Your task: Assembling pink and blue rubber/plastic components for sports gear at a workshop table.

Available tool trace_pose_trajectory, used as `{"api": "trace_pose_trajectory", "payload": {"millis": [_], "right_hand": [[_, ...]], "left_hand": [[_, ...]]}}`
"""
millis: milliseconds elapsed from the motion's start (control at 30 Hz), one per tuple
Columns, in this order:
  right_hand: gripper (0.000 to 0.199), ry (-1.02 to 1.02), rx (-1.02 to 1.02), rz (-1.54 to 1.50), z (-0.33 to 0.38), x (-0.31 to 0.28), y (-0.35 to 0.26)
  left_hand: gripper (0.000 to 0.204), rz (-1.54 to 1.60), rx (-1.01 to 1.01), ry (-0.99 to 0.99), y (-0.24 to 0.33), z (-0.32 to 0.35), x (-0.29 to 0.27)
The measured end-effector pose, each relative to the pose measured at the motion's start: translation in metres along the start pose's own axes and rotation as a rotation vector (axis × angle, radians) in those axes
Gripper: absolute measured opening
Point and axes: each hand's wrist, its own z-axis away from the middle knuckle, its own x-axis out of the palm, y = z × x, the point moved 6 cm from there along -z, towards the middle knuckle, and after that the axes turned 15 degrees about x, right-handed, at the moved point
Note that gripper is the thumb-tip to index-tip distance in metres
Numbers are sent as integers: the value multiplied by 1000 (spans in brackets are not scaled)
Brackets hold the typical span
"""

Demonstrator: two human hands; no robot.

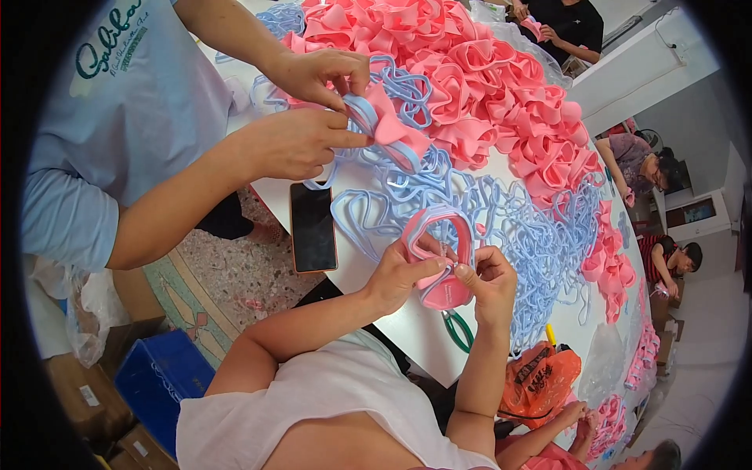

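Several fingers (470, 280) on band (446, 295) (pink, blue)

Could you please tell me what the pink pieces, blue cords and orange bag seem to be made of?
Pink pieces: matte foam or thick fabric, perhaps, holding smooth curls. Blue cords: probably dull, soft textile, tangling limply. Orange bag: likely thin plastic, shiny and crinkled.

Behind the looped pink band striped with pale blue (446, 294), some fingers of my left hand (397, 276) were hidden; the detail between it and my right hand (489, 288) was too small to tell. The band also covered the tip of the green-handled tool (457, 330). The upper edge cut off 1 co-worker in a light-blue T-shirt (149, 141) and part of the heap of curled pink strips (458, 86).
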Motion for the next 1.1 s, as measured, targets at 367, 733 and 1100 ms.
{"api": "trace_pose_trajectory", "payload": {"millis": [367, 733, 1100], "right_hand": [[24, -87, 4, -173, -6, 4, 12], [24, -28, 6, -171, -7, -12, 27], [27, 21, -83, 57, -2, -6, 14]], "left_hand": [[8, -13, 54, 106, 7, 7, 2], [19, -31, -207, 134, -14, 5, 0], [6, -31, -95, 136, -15, 2, -1]]}}
